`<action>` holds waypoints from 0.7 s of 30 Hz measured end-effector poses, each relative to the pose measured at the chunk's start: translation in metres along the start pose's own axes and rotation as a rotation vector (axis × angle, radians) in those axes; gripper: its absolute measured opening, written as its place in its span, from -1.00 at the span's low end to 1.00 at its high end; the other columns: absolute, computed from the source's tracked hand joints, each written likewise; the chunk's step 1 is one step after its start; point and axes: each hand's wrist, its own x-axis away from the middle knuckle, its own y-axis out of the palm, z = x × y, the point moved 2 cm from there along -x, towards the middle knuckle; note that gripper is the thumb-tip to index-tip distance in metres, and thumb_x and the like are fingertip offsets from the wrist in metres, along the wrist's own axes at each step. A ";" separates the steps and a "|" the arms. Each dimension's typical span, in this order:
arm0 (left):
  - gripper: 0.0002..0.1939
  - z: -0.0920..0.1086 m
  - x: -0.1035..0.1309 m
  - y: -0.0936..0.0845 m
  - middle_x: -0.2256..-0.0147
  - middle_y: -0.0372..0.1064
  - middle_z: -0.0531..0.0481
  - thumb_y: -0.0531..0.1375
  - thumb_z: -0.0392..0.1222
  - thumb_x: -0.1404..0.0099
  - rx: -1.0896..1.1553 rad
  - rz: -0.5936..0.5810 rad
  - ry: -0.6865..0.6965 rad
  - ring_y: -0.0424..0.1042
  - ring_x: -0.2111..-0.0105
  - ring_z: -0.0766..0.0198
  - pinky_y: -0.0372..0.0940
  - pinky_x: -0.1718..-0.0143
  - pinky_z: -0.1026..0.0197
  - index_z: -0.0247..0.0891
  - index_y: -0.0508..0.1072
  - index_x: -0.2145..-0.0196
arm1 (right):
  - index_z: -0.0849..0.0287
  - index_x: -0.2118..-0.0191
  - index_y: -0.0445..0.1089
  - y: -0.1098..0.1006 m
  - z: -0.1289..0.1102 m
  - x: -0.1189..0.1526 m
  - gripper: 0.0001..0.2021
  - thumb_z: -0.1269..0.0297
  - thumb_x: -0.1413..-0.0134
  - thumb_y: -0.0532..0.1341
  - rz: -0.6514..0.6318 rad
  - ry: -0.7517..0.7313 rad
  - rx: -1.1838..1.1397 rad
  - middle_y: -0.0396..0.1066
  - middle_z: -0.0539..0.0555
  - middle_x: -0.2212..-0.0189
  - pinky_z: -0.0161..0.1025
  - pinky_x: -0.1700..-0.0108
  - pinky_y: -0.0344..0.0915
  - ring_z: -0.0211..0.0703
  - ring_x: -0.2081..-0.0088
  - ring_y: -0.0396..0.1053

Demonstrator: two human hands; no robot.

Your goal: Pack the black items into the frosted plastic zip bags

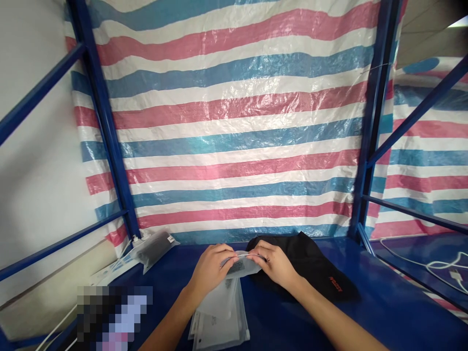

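My left hand [215, 267] pinches one side of the top edge of a frosted plastic bag [239, 268] with small dark print. The other side of that edge is pinched by my right hand [273, 263], so the bag stretches between my fingers and tilts toward me. Directly below lie several flat frosted zip bags [219, 326] in an overlapping pile, one with a slider at its corner. Behind and beside my right hand is a black cloth item [310, 268] with small orange lettering.
A dark item in a clear bag [155, 247] lies at the back left beside a white power strip [119, 268]. Blue metal posts [369, 126] frame the blue surface [395, 307]. A striped tarp [234, 136] hangs behind. White cable [438, 265] lies at right; a pixelated patch covers the lower left.
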 end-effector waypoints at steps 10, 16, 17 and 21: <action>-0.69 -0.033 0.026 -0.024 0.05 0.63 -0.02 0.12 -0.02 -0.59 0.008 -0.014 -0.173 0.58 0.06 0.08 0.41 0.06 0.14 -0.06 0.68 0.07 | 0.05 0.02 0.65 -0.017 0.009 -0.001 -0.61 -0.01 -0.56 0.11 0.005 -0.020 0.024 0.56 0.12 0.22 -0.16 0.10 0.50 -0.05 0.20 0.57; -0.65 -0.030 0.031 -0.029 0.16 0.63 -0.01 0.09 0.09 -0.58 0.256 0.061 -0.351 0.60 0.19 0.12 0.39 0.29 0.24 -0.14 0.58 0.12 | 0.06 0.04 0.67 -0.014 0.019 -0.002 -0.58 -0.15 -0.44 0.23 0.023 0.163 -0.251 0.57 0.10 0.25 -0.20 0.36 0.53 -0.17 0.47 0.52; -0.64 -0.030 0.030 -0.028 0.19 0.63 0.00 0.09 0.11 -0.57 0.281 0.089 -0.376 0.60 0.25 0.13 0.40 0.30 0.23 -0.15 0.57 0.12 | 0.07 -0.02 0.65 -0.013 0.022 -0.001 -0.57 -0.16 -0.42 0.25 0.046 0.191 -0.312 0.58 0.10 0.25 -0.18 0.34 0.55 -0.15 0.47 0.53; -0.59 -0.053 0.030 -0.042 0.30 0.61 0.03 0.11 0.21 -0.50 0.280 0.233 -0.532 0.52 0.53 0.18 0.41 0.35 0.17 -0.18 0.52 0.08 | 0.13 -0.16 0.55 -0.009 0.030 0.003 -0.52 -0.14 -0.39 0.28 0.117 0.272 -0.429 0.61 0.08 0.32 -0.11 0.26 0.59 -0.07 0.36 0.58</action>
